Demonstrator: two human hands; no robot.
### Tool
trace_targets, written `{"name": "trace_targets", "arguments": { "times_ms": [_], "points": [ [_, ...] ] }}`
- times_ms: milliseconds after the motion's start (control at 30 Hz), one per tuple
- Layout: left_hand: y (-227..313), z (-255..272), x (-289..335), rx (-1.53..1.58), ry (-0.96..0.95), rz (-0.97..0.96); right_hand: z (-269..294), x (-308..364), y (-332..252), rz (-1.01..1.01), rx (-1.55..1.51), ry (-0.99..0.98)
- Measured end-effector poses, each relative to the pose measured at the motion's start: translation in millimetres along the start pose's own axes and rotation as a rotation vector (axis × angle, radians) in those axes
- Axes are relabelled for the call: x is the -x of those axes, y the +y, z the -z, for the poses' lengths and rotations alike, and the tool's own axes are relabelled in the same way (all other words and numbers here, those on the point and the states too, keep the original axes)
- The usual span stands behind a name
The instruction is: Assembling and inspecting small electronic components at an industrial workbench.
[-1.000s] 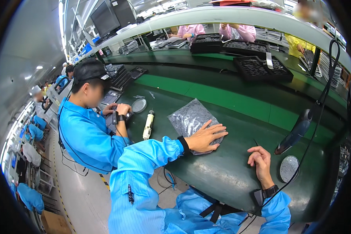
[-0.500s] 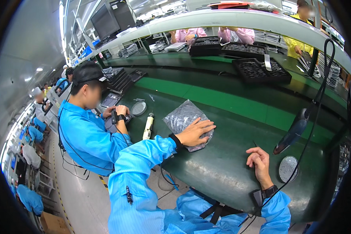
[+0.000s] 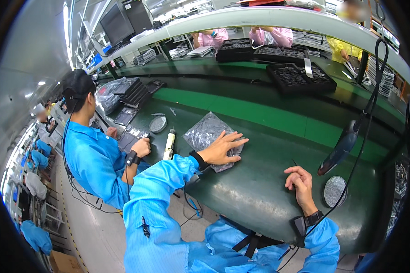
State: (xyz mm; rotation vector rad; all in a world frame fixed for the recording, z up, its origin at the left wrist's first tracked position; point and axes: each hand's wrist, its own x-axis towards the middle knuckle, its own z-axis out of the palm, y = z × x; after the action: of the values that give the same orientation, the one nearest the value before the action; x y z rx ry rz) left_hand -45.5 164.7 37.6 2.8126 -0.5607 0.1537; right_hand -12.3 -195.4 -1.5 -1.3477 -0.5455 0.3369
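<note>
Left grip [image 3: 221, 149], a bare hand with fingers spread and clasping nothing, lies palm down over the right-hand part of a grey translucent plastic bag [image 3: 199, 132]; its fingertips reach past the bag's right side. The bag, its dark contents too indistinct to identify, rests on the dark green bench [image 3: 259, 195], between the near edge and the bright green strip [image 3: 259, 118] along the far side. Right grip [image 3: 299, 184], fingers loosely curled, is placed over the near side, well apart from the bag; whether it holds the thin dark point [image 3: 294, 162] just beyond its fingers cannot be told. Toward the bench's right end, near this hand, a round dish [image 3: 335, 191] contains small glinting pieces, and a dark power tool [image 3: 339, 150] on a black cable [image 3: 372, 98] slants downward. Toward the left end, a slim pale tool [image 3: 169, 145] lies between the bag and a co-worker's hand [image 3: 141, 148], which is beside a flat grey panel [image 3: 131, 135]; a second round dish [image 3: 158, 123] lies farther from the near edge. Beyond the strip, a black tray [image 3: 300, 78] holds many small parts.
</note>
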Motion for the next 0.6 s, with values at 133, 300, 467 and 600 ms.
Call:
{"name": "trace_targets", "arguments": {
  "times_ms": [133, 300, 467, 600],
  "points": [
    [20, 14, -4, 0.052, 0.181, -0.067, 1, 0, 2, -0.002, -0.008, 0.004],
    [34, 24, -10, 0.08, 0.104, 0.02, 1, 2, -1, -0.007, 0.0, 0.008],
    [32, 14, 3, -0.115, 0.063, -0.049, -1, 0, -1, 0.003, 0.001, -0.005],
    [38, 8, -4, -0.025, 0.157, -0.131, 0, 0, -2, -0.004, 0.007, 0.003]
  ]
}}
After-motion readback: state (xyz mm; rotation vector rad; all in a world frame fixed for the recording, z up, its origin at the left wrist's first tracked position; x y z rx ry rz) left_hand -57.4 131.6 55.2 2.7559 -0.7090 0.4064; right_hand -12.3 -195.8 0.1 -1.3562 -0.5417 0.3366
